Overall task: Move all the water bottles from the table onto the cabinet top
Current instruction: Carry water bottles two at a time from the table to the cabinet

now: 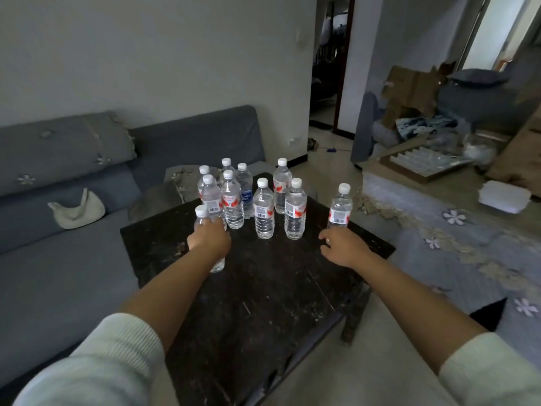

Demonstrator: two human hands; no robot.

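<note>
Several clear water bottles with white caps stand on the far part of a dark table (263, 288). My left hand (209, 240) grips the nearest bottle on the left (201, 215), whose base shows under my wrist. My right hand (341, 247) is just below the lone bottle at the right (340, 208), fingers loosely curled and holding nothing. Two bottles (264, 212) (295, 213) stand between my hands. A blue-labelled bottle (245, 189) is in the back group. No cabinet top is in view.
A grey sofa (73, 230) runs along the left with a pale bag (77, 210) on it. At the right lie a flowered blue cover (468, 259), a white box (504, 196), cardboard and trays. A doorway (328, 68) opens beyond.
</note>
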